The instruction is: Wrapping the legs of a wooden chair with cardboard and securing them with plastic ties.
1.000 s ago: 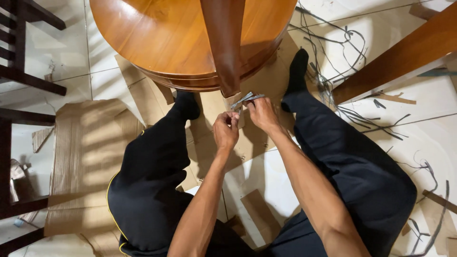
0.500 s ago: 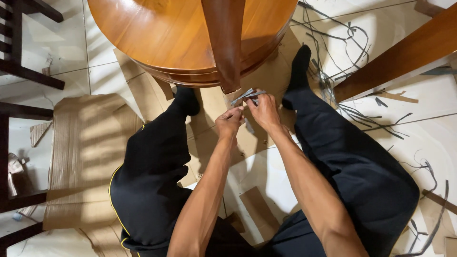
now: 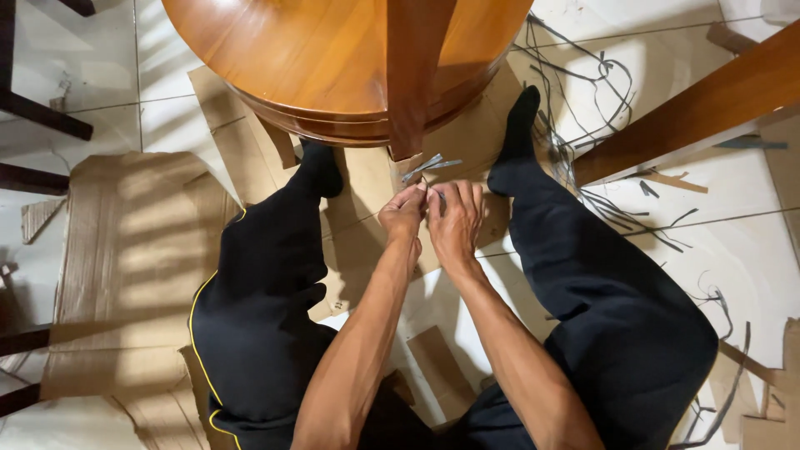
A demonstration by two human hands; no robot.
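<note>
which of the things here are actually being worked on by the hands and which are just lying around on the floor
In hand:
- thin grey strip bundle, pinched by left hand and right hand
- upright brown wooden table leg, just beyond the strips; contact unclear

Lying about:
- flattened brown cardboard sheets
- loose dark strip offcuts on the tiles
- dark wooden chair frame
- slanted brown wooden plank

No labels, signs or screens were in view. The only packaging material was flattened brown corrugated cardboard on the tiled floor: one large flattened sheet (image 3: pixel 137 275) lay at the left, beside the person's left leg; further flattened cardboard pieces (image 3: pixel 367 208) lay between the legs under the round wooden furniture; small cardboard offcuts (image 3: pixel 762 417) lay at the lower right.
</note>
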